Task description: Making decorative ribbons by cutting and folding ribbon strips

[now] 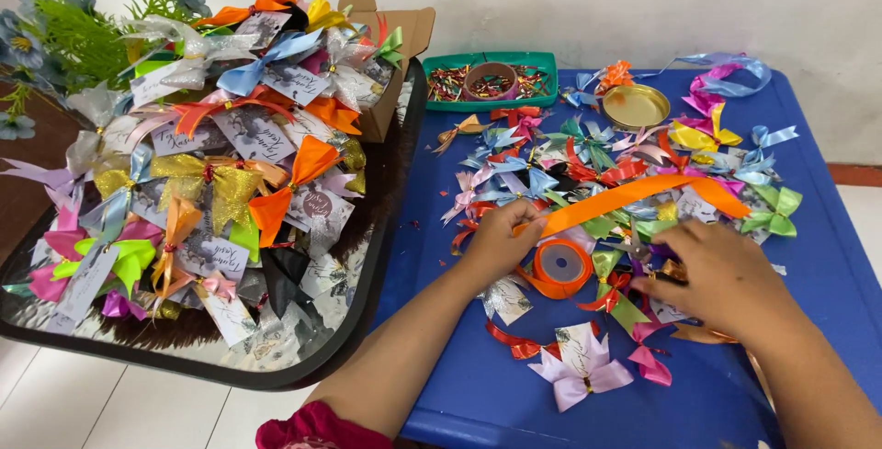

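Black tray (367,320) heaped with bowed packets fills the left; green tray (548,77) upper centre; gold lid (636,105) beside it; cardboard box (404,40).

Both forearms reach in, left hand (501,242) curled with fingers pinched shut, right hand (721,274) beside it, palm-down, knuckles up.

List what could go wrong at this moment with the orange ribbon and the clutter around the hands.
1. The left hand pinches one end of the orange ribbon, which arcs over loose bows; pulling it may drag or scatter them.
2. The ribbon spool lies free between the hands, so a tug could roll it toward the blue table edge.
3. The right hand covers the pile; whatever lies under it is hidden, so a blind grip may take the wrong piece.
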